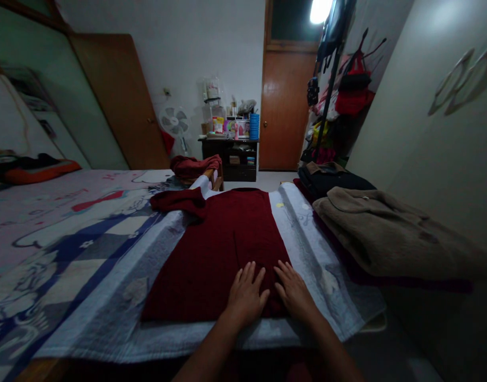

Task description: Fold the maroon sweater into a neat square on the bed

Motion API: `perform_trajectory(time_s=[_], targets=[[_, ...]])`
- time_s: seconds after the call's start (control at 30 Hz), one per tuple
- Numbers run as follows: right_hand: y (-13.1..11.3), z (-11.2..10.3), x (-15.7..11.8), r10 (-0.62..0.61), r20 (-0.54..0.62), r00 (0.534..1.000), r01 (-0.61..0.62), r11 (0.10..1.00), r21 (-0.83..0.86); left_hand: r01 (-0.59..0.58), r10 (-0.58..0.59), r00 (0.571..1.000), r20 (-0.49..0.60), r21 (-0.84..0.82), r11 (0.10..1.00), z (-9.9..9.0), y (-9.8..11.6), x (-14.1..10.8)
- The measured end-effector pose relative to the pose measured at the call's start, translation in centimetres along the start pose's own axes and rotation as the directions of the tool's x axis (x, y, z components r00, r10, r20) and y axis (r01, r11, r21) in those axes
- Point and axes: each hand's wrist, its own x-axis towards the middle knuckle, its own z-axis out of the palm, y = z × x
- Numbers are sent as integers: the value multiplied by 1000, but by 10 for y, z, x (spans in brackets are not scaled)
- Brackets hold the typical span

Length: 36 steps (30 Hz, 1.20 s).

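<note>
A dark red garment (203,265) lies spread on a pale blue cloth (108,318). Its left sleeve sticks out at the far left, while the right side runs straight with no sleeve showing. My left hand (247,294) rests on the garment's lower right part, palm down and fingers spread. Just right of it, my right hand (293,289) lies flat over the garment's right edge, its fingers apart. Neither hand grips the fabric.
Folded brown (387,233) and black clothes (335,180) are stacked on the right. A patterned bed (88,228) extends left. Beyond the garment are a reddish cloth (191,165), a fan (174,121), a dark shelf (241,172) and a wooden door (285,106).
</note>
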Motion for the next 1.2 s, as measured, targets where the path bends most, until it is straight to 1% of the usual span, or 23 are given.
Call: perform_trajectory(time_s=[0.1, 0.2, 0.3, 0.37, 0.47, 0.6, 0.7, 0.8, 0.97, 1.2], targets=[[1, -10, 4, -10, -8, 1000, 11, 998, 68, -11, 11, 1000, 23, -13, 1000, -2, -5, 0], [-5, -12, 15, 5, -76, 997, 3, 994, 111, -16, 16, 1000, 23, -14, 1000, -1, -7, 0], [-14, -2, 22, -29, -160, 987, 45, 994, 98, -29, 29, 1000, 11, -4, 1000, 3, -9, 0], [-18, 8, 22, -66, -175, 982, 78, 995, 58, -42, 42, 999, 5, 6, 999, 6, -10, -1], [-19, 17, 18, -92, -160, 983, 93, 996, -3, -51, 51, 999, -5, 22, 998, 9, -11, -2], [-17, 17, 16, -101, -135, 986, 94, 994, -55, -2, 3, 1000, -27, 48, 999, 13, -12, -2], [-18, 14, 16, -81, -103, 991, 73, 994, -76, 22, -20, 999, -46, 50, 999, 13, -11, -3], [-18, 13, 16, -64, -78, 995, 57, 995, -86, 31, -29, 999, -39, 40, 999, 12, -10, -3], [-18, 14, 16, -32, -87, 996, 22, 993, -113, 48, -48, 998, -34, 10, 999, 9, -9, -4], [-18, 10, 13, 14, -54, 998, -21, 990, -136, 80, -80, 997, -3, -16, 997, 4, -7, -5]])
